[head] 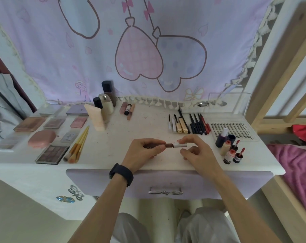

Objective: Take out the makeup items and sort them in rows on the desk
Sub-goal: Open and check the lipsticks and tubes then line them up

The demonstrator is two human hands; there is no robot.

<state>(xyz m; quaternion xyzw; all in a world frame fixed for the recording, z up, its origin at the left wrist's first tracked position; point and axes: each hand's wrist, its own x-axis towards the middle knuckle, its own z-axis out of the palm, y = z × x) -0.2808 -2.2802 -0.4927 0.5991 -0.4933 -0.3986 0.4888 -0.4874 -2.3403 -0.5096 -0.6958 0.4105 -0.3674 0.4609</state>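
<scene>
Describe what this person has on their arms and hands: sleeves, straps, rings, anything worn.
Both forearms are bare, with no sleeves in view. The left hand has a wide black band round its wrist, smooth and plain, like a watch or fitness strap. The right hand and its wrist carry nothing. No rings or gloves show on either hand.

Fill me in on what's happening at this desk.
A person holds a slim makeup tube at the front of the white desk: the left hand grips its dark end, the right hand pinches its pale end. On the left, palettes lie in rows beside brushes; pens and wands line the right rear, and small bottles stand at the right front.
</scene>
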